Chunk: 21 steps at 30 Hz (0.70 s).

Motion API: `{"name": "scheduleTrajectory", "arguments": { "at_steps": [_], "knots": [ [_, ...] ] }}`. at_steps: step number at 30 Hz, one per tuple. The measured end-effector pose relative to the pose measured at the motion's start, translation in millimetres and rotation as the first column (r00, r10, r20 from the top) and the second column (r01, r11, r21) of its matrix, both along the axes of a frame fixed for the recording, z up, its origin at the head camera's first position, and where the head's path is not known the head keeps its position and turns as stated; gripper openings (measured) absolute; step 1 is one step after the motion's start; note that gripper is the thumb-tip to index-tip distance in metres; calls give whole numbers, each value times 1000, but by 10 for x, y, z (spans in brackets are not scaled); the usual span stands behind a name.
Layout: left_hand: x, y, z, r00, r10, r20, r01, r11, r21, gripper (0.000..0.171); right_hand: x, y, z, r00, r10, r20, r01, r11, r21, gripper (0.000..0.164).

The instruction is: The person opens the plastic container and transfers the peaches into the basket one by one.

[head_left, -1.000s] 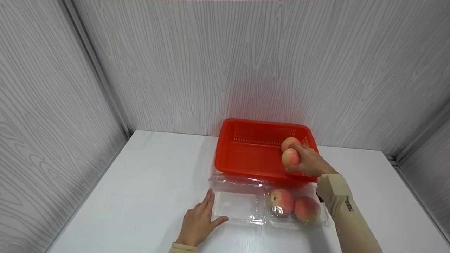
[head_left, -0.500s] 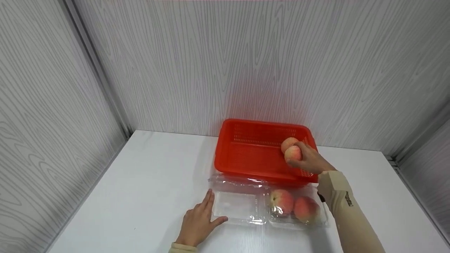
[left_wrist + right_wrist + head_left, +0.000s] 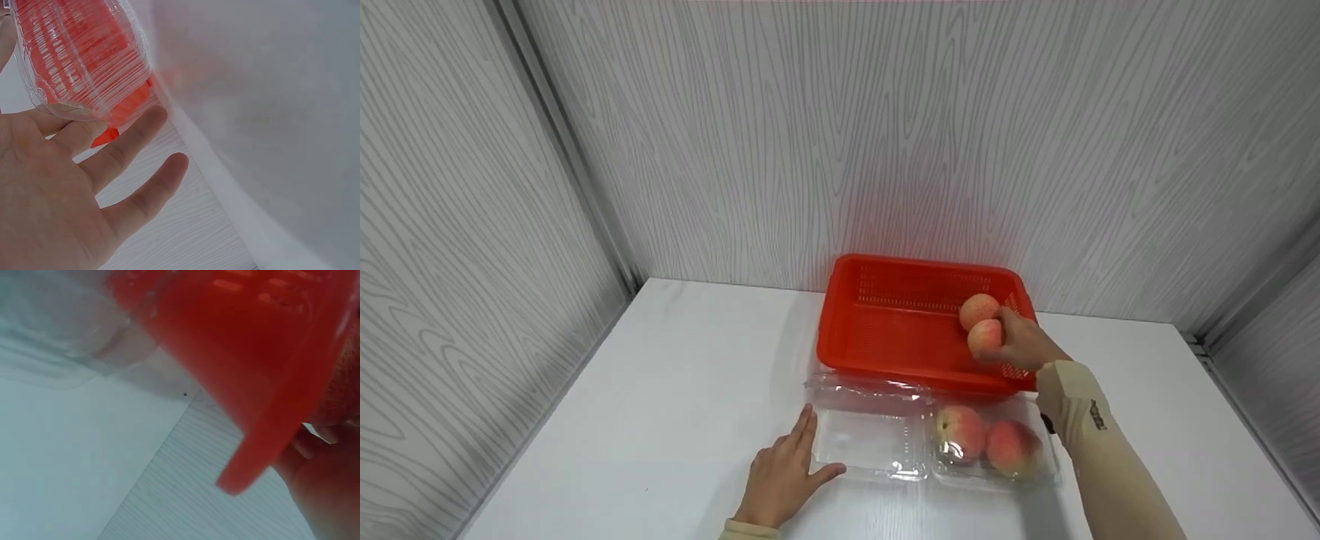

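Note:
Inside the red plastic basket [image 3: 840, 360], at its right end, my right hand [image 3: 1027, 346] has thumb and fingers around a pale pink peach [image 3: 984, 339]. Another peach [image 3: 979, 310] lies just behind it in the basket. In the right wrist view the basket's wall hides much of that hand [image 3: 337, 478], and part of a peach [image 3: 340, 385] shows above the fingers. My left hand [image 3: 784, 476] lies with fingers spread at the left edge of a clear plastic clamshell box [image 3: 866, 439]. Its fingers look extended in the left wrist view, beside the box [image 3: 84, 56].
The clamshell's right half [image 3: 986, 480] holds two redder peaches [image 3: 961, 433], seen through clear plastic. Both stand on a white table [image 3: 697, 390], the clamshell in front of the basket. A grey wood-grained panel [image 3: 735, 150] rises behind, with side panels left and right.
The peach in my right hand has shifted slightly right, up a little and then down again beside the other peach. My left hand and the clamshell have stayed put.

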<state>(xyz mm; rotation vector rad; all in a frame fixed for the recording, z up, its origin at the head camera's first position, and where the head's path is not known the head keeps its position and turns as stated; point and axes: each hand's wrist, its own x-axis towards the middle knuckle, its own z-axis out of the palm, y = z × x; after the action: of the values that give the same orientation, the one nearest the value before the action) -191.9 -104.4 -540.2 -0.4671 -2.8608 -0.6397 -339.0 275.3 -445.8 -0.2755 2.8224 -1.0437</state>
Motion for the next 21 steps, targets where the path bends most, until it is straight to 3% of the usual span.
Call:
{"name": "scheduleTrajectory", "arguments": {
  "at_steps": [4, 9, 15, 21],
  "knots": [
    [2, 8, 16, 999, 12, 50, -13, 1000, 7, 94, -23, -2, -42, 999, -32, 5, 31, 999, 3, 82],
    [3, -7, 19, 999, 16, 41, -16, 1000, 2, 94, -46, -28, -73, 999, -47, -18, 48, 998, 45, 83],
    [9, -20, 16, 998, 19, 52, -20, 1000, 6, 95, -88, -48, -185, 991, 7, -136, 17, 985, 171, 82],
    [10, -11, 21, 998, 18, 52, -19, 1000, 10, 95, -105, -32, -269, 963, 74, -261, 3, 959, 283, 71]
  ]
}}
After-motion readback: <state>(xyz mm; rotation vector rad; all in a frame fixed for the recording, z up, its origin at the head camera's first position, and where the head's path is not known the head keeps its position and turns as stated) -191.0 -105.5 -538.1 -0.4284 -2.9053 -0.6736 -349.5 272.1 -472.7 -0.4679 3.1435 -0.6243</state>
